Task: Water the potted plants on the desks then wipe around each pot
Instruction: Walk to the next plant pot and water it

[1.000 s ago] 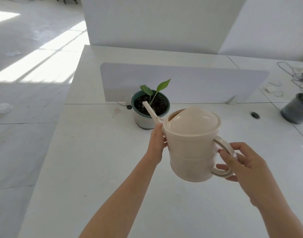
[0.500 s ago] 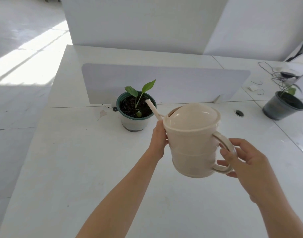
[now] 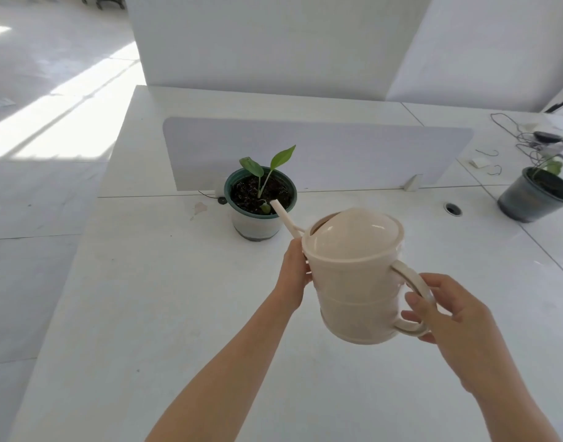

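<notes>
Left hand (image 3: 294, 272) wrapped on the front wall of the watering can (image 3: 353, 282), just under the root of the spout (image 3: 285, 216), fingers curled round the body and mostly hidden behind it. A little to the left and beyond, near the far edge of the desk (image 3: 146, 314) and just before the divider panel (image 3: 337, 154): green-rimmed pot (image 3: 257, 224) with a small plant (image 3: 267, 173) of two leaves, dark soil visible.

Spout tip above the near rim of this pot, over the soil; no stream of water to be seen. Can itself held in the air over the middle of the desk, tilted toward the pot, domed lid on top, so water level not possible to tell.

Looks like smooth, stiff plastic, light by itself; probably heavier now with water, judging from the two-hand support. Best taken by the loop handle (image 3: 414, 295), with a second support low on the body; thin spout likely too weak for holding.

Right hand (image 3: 449, 314) on that handle, fingers and thumb closed round the loop. So: can between both hands and touching both, one at the front, one at the back.

Farther right, near the far right corner of the desk: cable hole (image 3: 453, 209). On the next desk: dark pot (image 3: 529, 199) with another plant, well apart from the can, some cables (image 3: 513, 129) behind it.
</notes>
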A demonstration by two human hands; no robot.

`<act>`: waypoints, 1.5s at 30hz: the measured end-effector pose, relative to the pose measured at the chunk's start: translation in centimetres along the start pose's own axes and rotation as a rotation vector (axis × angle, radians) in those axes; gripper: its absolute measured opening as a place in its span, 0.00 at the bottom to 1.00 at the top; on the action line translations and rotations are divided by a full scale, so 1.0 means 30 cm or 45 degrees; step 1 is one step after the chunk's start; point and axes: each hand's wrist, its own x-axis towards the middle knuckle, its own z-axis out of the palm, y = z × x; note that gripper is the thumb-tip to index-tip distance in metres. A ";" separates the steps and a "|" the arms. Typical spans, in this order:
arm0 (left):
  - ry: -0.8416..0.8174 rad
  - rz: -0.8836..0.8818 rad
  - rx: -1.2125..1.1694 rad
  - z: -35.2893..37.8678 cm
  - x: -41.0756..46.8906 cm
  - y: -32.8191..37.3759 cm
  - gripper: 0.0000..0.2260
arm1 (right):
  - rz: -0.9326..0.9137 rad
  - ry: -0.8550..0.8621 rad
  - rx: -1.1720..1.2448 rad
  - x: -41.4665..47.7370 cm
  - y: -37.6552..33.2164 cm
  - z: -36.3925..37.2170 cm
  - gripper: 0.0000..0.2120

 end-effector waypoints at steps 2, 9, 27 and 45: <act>0.043 0.028 -0.021 -0.016 -0.032 0.000 0.11 | -0.006 -0.027 0.003 -0.017 0.016 0.011 0.14; 0.252 -0.013 0.003 -0.099 -0.152 -0.034 0.09 | 0.008 -0.153 0.113 -0.053 0.120 0.025 0.15; 0.812 0.035 -0.171 -0.282 -0.422 -0.083 0.16 | 0.086 -0.499 0.214 0.036 0.396 0.219 0.08; 1.095 -0.072 -0.094 -0.356 -0.518 -0.107 0.20 | -0.069 -0.798 0.062 0.104 0.379 0.325 0.13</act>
